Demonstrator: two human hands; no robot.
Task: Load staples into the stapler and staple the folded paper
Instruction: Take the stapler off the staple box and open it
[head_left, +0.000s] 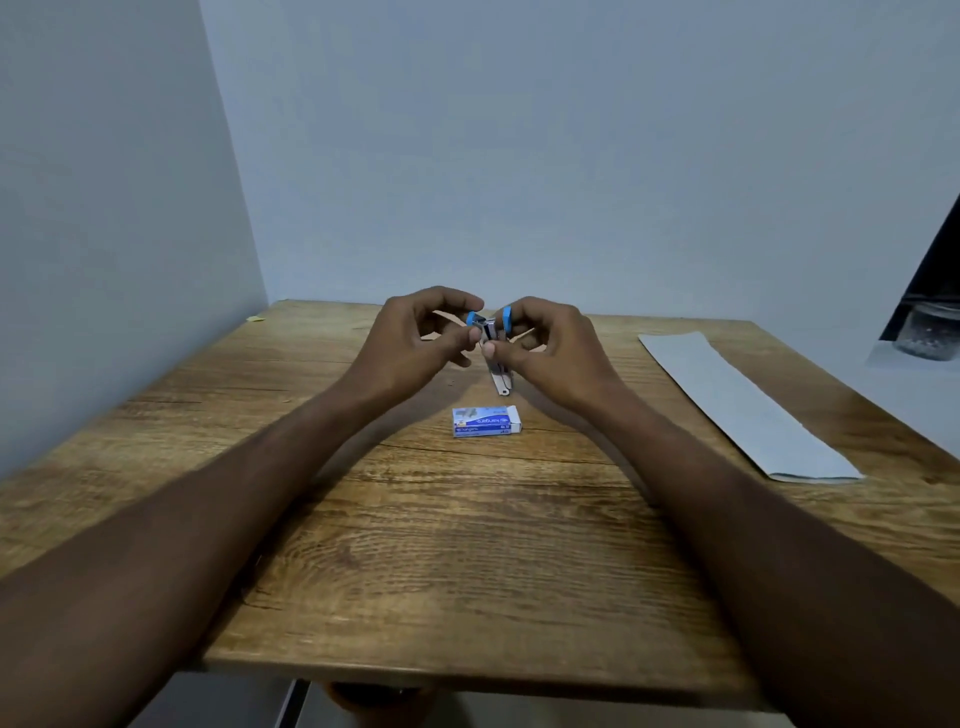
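While both my left hand (426, 332) and right hand (540, 338) pinch the opened blue stapler (491, 332) at frame centre, I should steady its channel; staple box (487, 421) below, folded paper (737, 405) right.

Stapler (492, 340) between both hands

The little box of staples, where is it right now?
In the head view, the staple box lies flat on the wooden table, near the middle, just nearer the person than the two hands working the stapler, well left of the folded paper.
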